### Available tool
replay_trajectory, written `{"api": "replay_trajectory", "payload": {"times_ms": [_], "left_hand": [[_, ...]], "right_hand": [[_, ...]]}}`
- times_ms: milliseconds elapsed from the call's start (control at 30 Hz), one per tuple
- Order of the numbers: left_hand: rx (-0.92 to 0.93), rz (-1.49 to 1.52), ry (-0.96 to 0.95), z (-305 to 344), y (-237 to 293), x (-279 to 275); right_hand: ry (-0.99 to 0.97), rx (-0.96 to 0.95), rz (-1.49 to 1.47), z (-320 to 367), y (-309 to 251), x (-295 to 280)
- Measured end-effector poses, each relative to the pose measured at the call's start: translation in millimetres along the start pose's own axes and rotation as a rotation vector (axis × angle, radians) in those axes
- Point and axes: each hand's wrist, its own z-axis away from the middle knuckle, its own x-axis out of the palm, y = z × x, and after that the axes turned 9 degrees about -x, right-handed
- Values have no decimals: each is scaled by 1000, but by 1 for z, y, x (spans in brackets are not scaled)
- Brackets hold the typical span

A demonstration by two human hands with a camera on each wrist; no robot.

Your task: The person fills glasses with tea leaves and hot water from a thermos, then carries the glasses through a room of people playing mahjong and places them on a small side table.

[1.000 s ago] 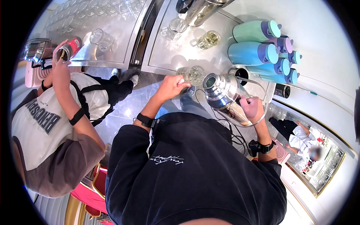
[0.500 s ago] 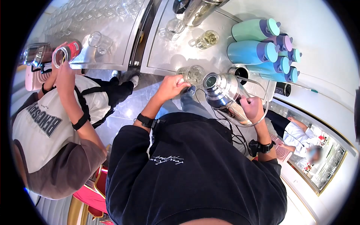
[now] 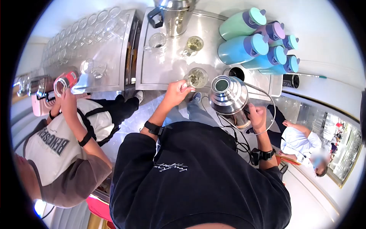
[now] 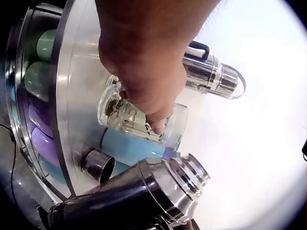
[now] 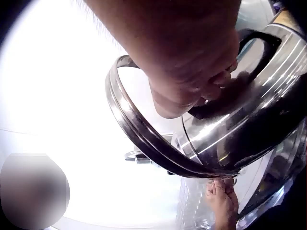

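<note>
A glass mug point(image 3: 198, 78) with loose leaves and pale liquid is gripped by its handle in my left hand point(image 3: 177, 94), at the counter's front edge. The left wrist view shows the mug point(image 4: 139, 120) with my left hand point(image 4: 144, 81) over it. My right hand point(image 3: 257, 117) grips the black handle of a steel thermos point(image 3: 230, 97), whose open mouth is beside the mug, apart from it. In the right wrist view my right hand point(image 5: 192, 86) is curled round the handle of the thermos point(image 5: 240, 124), its hoop handle swung aside.
Another leaf-filled mug point(image 3: 195, 44), a clear mug point(image 3: 157, 41) and a second thermos point(image 3: 176, 19) stand on the steel counter point(image 3: 173, 72). Several coloured flasks point(image 3: 237, 49) are at the right, a black cup point(image 3: 236, 72) near them. At left a person point(image 3: 57, 133) holds a red-labelled jar point(image 3: 68, 79).
The head view has shifted, so the counter shows lower. The thermos stands more upright, its mouth turned up. Both hands keep their holds. The person at the right has moved nearer.
</note>
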Motion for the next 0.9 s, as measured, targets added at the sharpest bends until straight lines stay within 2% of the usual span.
{"api": "replay_trajectory", "payload": {"times_ms": [67, 133, 233, 467, 600, 733, 900], "left_hand": [[5, -19, -1, -8, -3, 13], [4, -48, 2, -18, -4, 24], [-53, 1, -7, -31, -7, 43], [-39, 51, 6, -66, -25, 77], [-10, 7, 65, -79, -19, 86], [-68, 29, 103, -92, -30, 96], [-36, 53, 137, -105, -47, 104]], "right_hand": [[48, 21, -119, 8, 15, -7], [62, -22, -107, 16, 30, -16], [89, -63, -138, 25, 28, -29], [91, -160, -149, 33, 28, -50], [75, -100, -188, 39, 39, -56], [93, -57, -274, 43, 58, -58], [100, -70, -272, 44, 59, -55]]}}
